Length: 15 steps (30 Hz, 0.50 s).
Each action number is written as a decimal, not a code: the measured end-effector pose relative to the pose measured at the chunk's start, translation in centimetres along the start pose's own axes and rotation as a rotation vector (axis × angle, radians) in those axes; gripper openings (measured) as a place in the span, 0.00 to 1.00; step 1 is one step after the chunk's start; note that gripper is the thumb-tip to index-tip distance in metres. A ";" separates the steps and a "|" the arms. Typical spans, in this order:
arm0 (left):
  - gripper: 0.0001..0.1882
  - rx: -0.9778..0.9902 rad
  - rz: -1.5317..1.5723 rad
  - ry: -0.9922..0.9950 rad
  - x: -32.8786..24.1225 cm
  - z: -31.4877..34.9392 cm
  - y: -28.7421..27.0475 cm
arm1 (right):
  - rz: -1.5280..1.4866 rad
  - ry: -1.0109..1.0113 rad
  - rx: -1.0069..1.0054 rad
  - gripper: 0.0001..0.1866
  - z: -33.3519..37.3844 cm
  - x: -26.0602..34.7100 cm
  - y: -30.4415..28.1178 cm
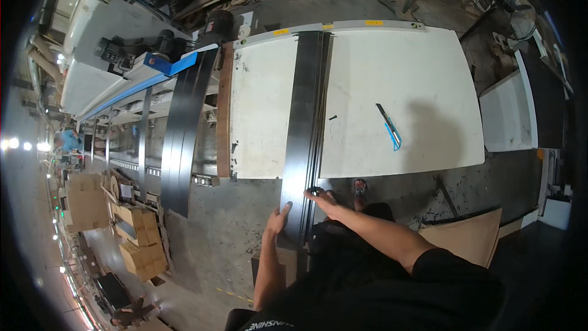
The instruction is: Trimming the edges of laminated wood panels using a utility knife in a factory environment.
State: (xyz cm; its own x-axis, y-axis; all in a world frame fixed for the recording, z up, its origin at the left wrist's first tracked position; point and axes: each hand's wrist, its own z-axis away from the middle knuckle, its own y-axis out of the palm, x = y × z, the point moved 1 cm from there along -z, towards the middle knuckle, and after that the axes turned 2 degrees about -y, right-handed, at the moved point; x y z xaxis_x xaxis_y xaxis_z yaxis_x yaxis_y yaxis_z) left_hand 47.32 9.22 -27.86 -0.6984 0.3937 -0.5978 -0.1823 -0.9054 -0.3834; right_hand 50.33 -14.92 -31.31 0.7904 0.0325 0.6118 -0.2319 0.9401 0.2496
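Note:
A stack of long dark grey strips lies lengthwise across a white table and sticks out over its near edge. My left hand presses flat against the left side of the overhanging end. My right hand rests on the right side of the same end, fingers curled over the top strip. A blue utility knife lies on the table to the right of the strips, away from both hands.
A second bundle of dark strips runs along a machine with a blue rail at left. Cardboard boxes stand at lower left. A brown board leans at lower right. A white panel sits right of the table.

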 end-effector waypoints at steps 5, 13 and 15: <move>0.47 0.199 0.171 0.014 1.9 -1.5 1.8 | -0.501 -0.008 -0.196 0.65 -0.4 -0.9 4.4; 0.38 0.009 0.192 0.118 1.0 0.8 10.5 | -0.592 -0.103 -0.186 0.36 1.6 -2.5 -0.1; 0.39 0.057 0.283 0.066 0.0 1.8 13.9 | -0.519 -0.098 -0.304 0.38 4.6 -1.1 -2.2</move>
State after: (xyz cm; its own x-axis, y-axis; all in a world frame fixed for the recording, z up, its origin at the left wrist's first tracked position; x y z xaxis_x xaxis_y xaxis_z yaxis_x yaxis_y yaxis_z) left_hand 43.55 -3.61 -31.96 -0.6806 0.1325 -0.7205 -0.0269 -0.9874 -0.1561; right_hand 47.40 -18.63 -29.06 0.6976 -0.4740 0.5373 0.3537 0.8800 0.3171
